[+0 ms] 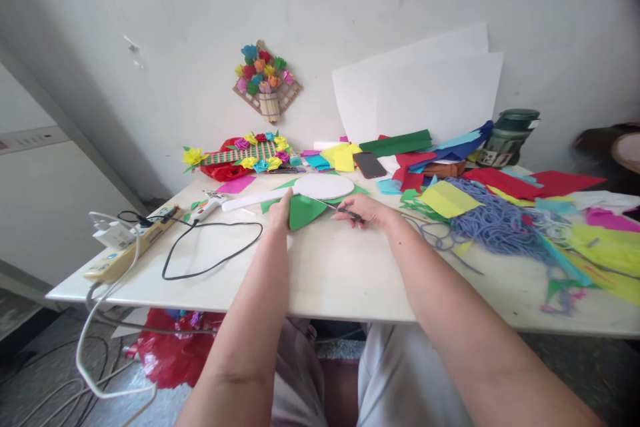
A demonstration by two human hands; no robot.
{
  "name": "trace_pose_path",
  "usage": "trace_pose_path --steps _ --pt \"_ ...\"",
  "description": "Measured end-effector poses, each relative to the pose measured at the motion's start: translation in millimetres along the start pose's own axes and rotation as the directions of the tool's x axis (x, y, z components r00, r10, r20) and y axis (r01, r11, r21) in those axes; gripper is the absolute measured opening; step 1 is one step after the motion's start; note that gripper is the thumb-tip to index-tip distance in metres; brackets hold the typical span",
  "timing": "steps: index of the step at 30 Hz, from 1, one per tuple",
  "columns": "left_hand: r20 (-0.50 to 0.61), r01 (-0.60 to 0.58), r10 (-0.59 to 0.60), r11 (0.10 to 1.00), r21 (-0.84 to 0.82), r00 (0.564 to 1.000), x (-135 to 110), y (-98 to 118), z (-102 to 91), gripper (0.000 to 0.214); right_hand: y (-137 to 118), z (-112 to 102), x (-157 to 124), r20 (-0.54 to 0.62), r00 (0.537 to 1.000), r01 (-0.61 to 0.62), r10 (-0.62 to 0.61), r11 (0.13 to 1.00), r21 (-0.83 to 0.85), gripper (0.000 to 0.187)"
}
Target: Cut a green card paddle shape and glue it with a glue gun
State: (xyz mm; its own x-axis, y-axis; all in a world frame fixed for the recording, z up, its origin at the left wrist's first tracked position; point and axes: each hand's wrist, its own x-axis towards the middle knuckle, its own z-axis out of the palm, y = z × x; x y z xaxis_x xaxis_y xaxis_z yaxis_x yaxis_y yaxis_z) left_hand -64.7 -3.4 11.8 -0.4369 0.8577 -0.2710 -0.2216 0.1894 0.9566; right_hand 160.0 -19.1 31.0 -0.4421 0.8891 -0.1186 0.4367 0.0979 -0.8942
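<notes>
My left hand (280,212) is closed on a sheet of green paper (304,213), its thumb near the neck of a white paddle-shaped cutout (324,185). The cutout has an oval head and a long strip (255,199) reaching left, and lies on top of the paper. In my right hand (361,205) is a pair of scissors (354,215), fingers wrapped round the handles. Their blades point left at the edge of the green paper, close under the oval. Whether the blades are apart is too small to tell.
A white glue gun (204,209) with a black cord and a power strip (127,250) lie left. A flower-trimmed woven piece (237,157) stands behind. Right are blue yarn (495,217), a yellow sheet (450,199), a phone (369,165) and a jar (506,140).
</notes>
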Motion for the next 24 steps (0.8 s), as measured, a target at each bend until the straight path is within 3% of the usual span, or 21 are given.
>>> trace_pose_path --steps 2,5,7,14,24 --pt "0.121 0.082 -0.071 0.992 -0.094 0.99 -5.6 2.6 2.2 0.039 0.0 0.2 0.4 0.005 1.0 0.001 -0.001 1.0 0.009 0.038" --pt "0.345 0.182 -0.099 0.959 -0.215 0.933 -11.5 5.7 4.0 0.033 1.7 0.6 1.9 0.009 1.0 0.004 -0.005 1.0 0.018 0.04" --pt "0.397 0.208 -0.091 0.942 -0.264 0.913 -11.3 7.5 3.4 0.031 2.7 0.8 2.3 0.017 1.0 0.006 -0.006 1.0 0.02 0.041" --pt "0.268 0.223 -0.165 0.953 -0.207 0.949 -3.4 10.8 0.8 0.031 -0.8 -1.1 -3.1 0.045 0.999 0.025 -0.026 0.999 0.02 0.035" --pt "0.248 0.044 0.021 0.966 -0.255 0.969 -1.1 1.9 4.3 0.023 -2.0 -10.7 -11.1 0.141 0.99 0.001 0.0 1.0 -0.009 0.032"
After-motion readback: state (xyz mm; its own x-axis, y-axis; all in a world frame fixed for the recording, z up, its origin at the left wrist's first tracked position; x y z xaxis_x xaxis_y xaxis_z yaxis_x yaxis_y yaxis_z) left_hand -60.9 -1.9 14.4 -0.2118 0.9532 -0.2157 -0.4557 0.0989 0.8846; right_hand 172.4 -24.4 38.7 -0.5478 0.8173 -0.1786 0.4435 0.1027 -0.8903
